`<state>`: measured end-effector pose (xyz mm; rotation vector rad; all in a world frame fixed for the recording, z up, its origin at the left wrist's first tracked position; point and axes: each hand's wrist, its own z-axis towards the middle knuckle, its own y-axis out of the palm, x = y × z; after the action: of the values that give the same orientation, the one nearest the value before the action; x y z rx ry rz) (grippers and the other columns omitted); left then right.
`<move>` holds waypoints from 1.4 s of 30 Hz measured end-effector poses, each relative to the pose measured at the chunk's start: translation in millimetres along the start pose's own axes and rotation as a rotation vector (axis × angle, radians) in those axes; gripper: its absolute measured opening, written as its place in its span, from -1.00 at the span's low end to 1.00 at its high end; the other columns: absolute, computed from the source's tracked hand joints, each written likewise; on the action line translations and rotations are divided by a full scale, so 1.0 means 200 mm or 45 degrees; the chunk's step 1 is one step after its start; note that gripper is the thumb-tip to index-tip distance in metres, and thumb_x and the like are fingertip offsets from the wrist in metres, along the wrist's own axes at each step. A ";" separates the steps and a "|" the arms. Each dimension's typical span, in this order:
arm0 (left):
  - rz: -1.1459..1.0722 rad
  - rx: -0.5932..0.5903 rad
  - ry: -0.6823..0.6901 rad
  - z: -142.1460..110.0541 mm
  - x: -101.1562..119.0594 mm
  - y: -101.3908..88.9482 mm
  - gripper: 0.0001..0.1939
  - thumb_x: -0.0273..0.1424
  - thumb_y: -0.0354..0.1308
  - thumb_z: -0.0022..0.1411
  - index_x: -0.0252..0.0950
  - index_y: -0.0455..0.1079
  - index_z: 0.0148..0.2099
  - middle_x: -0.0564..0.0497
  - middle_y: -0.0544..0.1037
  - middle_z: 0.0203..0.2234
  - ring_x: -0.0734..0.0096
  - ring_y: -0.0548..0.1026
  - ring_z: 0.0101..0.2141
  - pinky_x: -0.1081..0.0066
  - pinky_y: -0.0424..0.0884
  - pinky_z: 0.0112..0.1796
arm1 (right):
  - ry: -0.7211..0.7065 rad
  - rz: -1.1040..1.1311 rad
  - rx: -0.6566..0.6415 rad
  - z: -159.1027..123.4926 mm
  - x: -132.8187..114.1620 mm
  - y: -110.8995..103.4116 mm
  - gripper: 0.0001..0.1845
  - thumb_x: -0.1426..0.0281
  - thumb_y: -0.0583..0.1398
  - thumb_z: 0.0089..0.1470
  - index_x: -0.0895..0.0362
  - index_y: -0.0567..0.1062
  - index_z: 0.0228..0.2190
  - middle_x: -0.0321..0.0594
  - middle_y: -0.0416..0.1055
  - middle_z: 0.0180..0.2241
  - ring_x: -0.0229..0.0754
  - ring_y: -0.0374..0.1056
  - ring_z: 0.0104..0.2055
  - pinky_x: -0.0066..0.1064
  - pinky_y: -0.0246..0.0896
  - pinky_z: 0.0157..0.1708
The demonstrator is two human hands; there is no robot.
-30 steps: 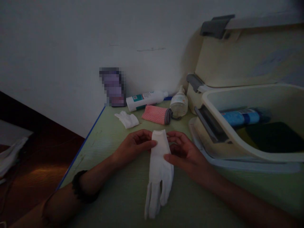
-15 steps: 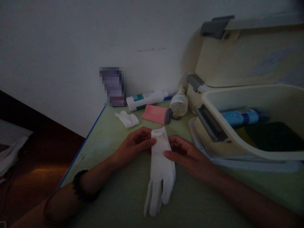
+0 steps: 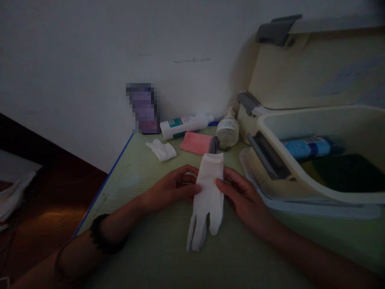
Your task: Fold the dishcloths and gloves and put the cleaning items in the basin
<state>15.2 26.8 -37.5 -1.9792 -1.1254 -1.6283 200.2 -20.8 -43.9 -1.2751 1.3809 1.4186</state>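
Observation:
A white glove hangs between my hands over the green table, cuff pointing away from me and fingers toward me. My left hand pinches its left edge, thumb on top, the other fingers partly behind the fabric. On the opposite edge, my right hand grips it with the thumb pressed on the front face; its fingertips are hidden behind. Just beyond the cuff lies a pink mesh cloth with a dark checked end. A crumpled white piece of fabric rests to its left.
Against the wall are a pixelated phone-like object, a white and green bottle on its side and a clear pump bottle. At right stands a cream storage box, lid raised, holding a blue bottle and a dark green pad.
The glove has shifted away from me and slightly right, its cuff now overlapping the checked end of the pink cloth. My left hand's grip sits lower down the glove's edge.

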 end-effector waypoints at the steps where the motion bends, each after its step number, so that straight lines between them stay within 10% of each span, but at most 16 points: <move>1: -0.009 -0.060 -0.052 0.00 0.00 0.00 -0.75 -0.48 0.22 0.08 -0.28 0.29 -0.17 0.05 0.52 -0.36 0.45 0.49 -0.34 0.41 0.35 -0.28 | -0.018 0.015 0.029 0.00 0.00 0.00 -0.81 0.34 0.16 0.05 0.00 0.45 -0.23 -0.34 0.41 -0.39 -0.28 0.31 -0.39 -0.41 0.23 -0.37; 11: -0.031 0.034 -0.026 0.00 0.00 0.01 -0.95 -0.47 0.20 0.12 -0.35 0.41 -0.32 0.09 0.52 -0.45 0.58 0.45 -0.43 0.57 0.30 -0.37 | -0.039 -0.201 -0.156 0.00 0.00 -0.02 -0.81 0.35 0.18 0.05 0.01 0.40 -0.23 -0.37 0.35 -0.47 -0.29 0.28 -0.46 -0.45 0.20 -0.48; 20: 0.015 -0.182 -0.126 -0.01 0.03 -0.02 -0.80 -0.46 0.24 0.06 -0.28 0.45 -0.20 0.02 0.54 -0.36 0.39 0.48 -0.28 0.43 0.36 -0.24 | -0.698 -0.821 -0.132 -0.02 0.00 -0.07 -0.63 0.58 0.05 0.08 -0.06 0.49 -0.20 -0.27 0.16 -0.39 -0.21 0.19 -0.34 -0.36 0.14 -0.41; 42: -0.294 0.054 -0.201 -0.03 -0.02 -0.03 -0.77 -0.36 0.24 0.04 -0.27 0.44 -0.20 0.05 0.51 -0.47 0.50 0.42 -0.51 0.56 0.27 -0.52 | -0.735 -0.847 -0.259 -0.02 -0.01 -0.07 -0.61 0.55 0.07 0.09 -0.09 0.48 -0.13 -0.31 0.16 -0.46 -0.28 0.19 -0.44 -0.43 0.12 -0.51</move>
<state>7.6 25.0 -41.2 -2.0437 -1.4838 -1.5612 214.1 -23.8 -44.9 -1.1619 0.3786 1.3077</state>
